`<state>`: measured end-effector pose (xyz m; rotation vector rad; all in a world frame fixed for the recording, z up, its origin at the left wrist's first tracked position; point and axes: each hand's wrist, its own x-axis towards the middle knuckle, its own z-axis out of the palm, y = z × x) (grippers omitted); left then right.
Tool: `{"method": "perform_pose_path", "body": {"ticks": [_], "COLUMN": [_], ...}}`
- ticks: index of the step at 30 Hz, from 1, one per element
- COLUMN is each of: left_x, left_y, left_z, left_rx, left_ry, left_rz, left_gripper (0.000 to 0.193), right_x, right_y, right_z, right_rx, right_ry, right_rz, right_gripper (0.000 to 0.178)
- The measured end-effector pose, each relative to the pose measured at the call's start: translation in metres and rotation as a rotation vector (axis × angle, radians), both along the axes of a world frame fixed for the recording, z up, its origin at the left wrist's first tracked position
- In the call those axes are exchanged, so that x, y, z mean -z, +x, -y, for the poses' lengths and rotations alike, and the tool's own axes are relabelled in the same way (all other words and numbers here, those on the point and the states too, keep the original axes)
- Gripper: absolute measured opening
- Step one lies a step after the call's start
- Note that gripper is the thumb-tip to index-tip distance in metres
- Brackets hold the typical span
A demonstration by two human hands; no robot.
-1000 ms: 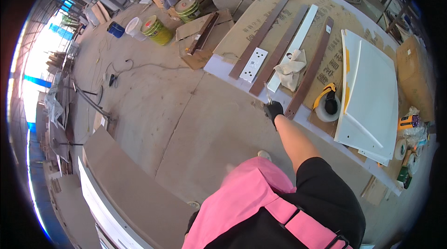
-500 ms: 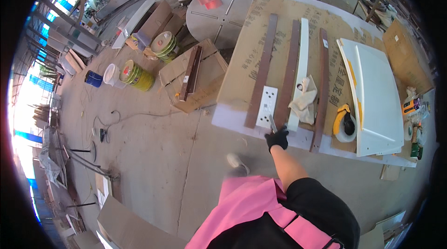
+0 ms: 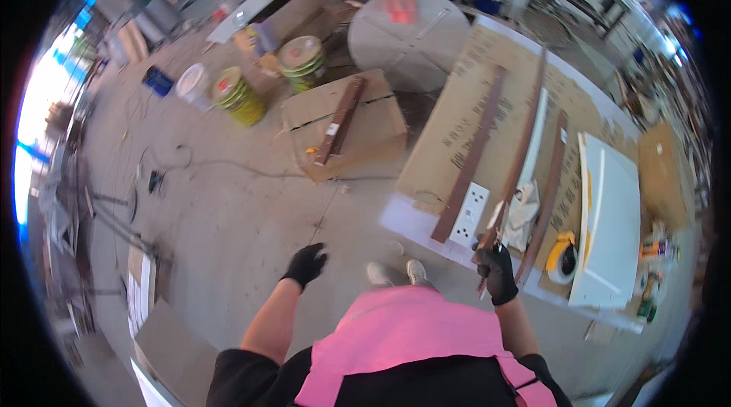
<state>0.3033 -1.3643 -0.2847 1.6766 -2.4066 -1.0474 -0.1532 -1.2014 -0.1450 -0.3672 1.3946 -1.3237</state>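
My right hand (image 3: 496, 268), in a black glove, is closed round the near end of a long brown strip (image 3: 525, 152) at the table's front edge. A thin piece sticks out below that hand; its kind is unclear. My left hand (image 3: 306, 264), also gloved, hangs over the floor with its fingers apart, holding nothing. Left of the held strip lie a white plate with dark holes (image 3: 469, 215) and another brown strip (image 3: 476, 152). To its right are a white strip (image 3: 535, 137), a crumpled pale cloth (image 3: 522, 213) and a third brown strip (image 3: 550, 190).
The cardboard-covered table (image 3: 426, 178) also bears a yellow-and-black tape dispenser (image 3: 561, 258) and a curved white panel (image 3: 609, 217). Left of it, brown pieces (image 3: 340, 121) lie on a cardboard box (image 3: 381, 137). Yellow-green buckets (image 3: 240, 98) and a cable (image 3: 259, 172) are on the floor.
My right hand has gone from beside the holed plate to the brown strip's near end, and that strip now looks lifted. My left hand has come into view. The whole view has shifted.
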Motion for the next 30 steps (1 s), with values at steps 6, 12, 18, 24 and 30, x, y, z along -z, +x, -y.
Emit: {"method": "perform_pose_path", "body": {"ticks": [6,12,18,24,30], "left_x": [-0.061,-0.166,-0.263,-0.257,-0.253], "left_y": [-0.124,-0.130,-0.035,0.119,0.275], "left_z": [-0.022,0.008,0.040,-0.037,-0.137], "left_rx": [0.246,-0.283,-0.555,-0.824,-1.114], "left_ry": [0.138,0.559,0.192,-0.312,-0.745], "left_rz": [-0.240,-1.295,-2.072,-1.853,-1.679], "left_gripper": [0.048,0.063,0.053,0.033,0.033], "right_x": [-0.043,-0.068,-0.065,-0.070,-0.039], "right_y": [-0.009,0.008,0.122,0.247,0.448], "right_z": [0.025,0.088,0.166,0.226,0.247], "right_rx": [-0.211,-0.841,-1.502,-1.747,-1.512], "right_ry": [-0.087,-0.247,-0.294,-0.159,-0.228], "right_rz": [-0.502,-0.389,-0.146,0.248,0.445], "right_gripper": [0.055,0.071,0.084,0.084,0.064]}}
